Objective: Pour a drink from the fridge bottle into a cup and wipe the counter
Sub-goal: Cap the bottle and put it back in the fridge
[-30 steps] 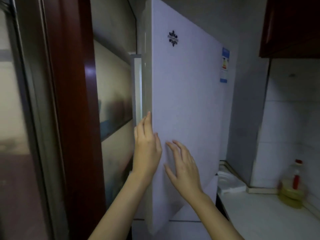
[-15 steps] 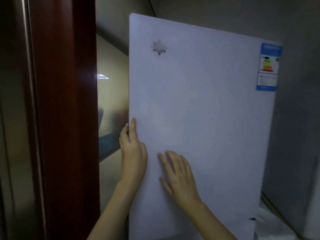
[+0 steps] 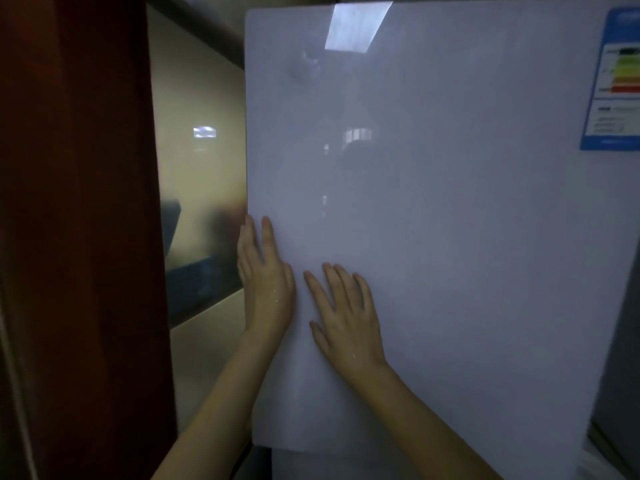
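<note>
The fridge door (image 3: 450, 237), pale and glossy, fills most of your view from the centre to the right edge; the bottle and cup are not visible. A dark red wooden frame (image 3: 76, 237) stands along the left side, and between it and the door is a beige wall panel (image 3: 201, 202) with blurred reflections. A blue energy label (image 3: 616, 84) sits at the door's upper right corner. Your left hand (image 3: 265, 282) lies flat at the door's left edge, fingers straight and close together, holding nothing. Your right hand (image 3: 346, 317) presses flat on the door face just beside it, fingers spread, holding nothing.
</note>
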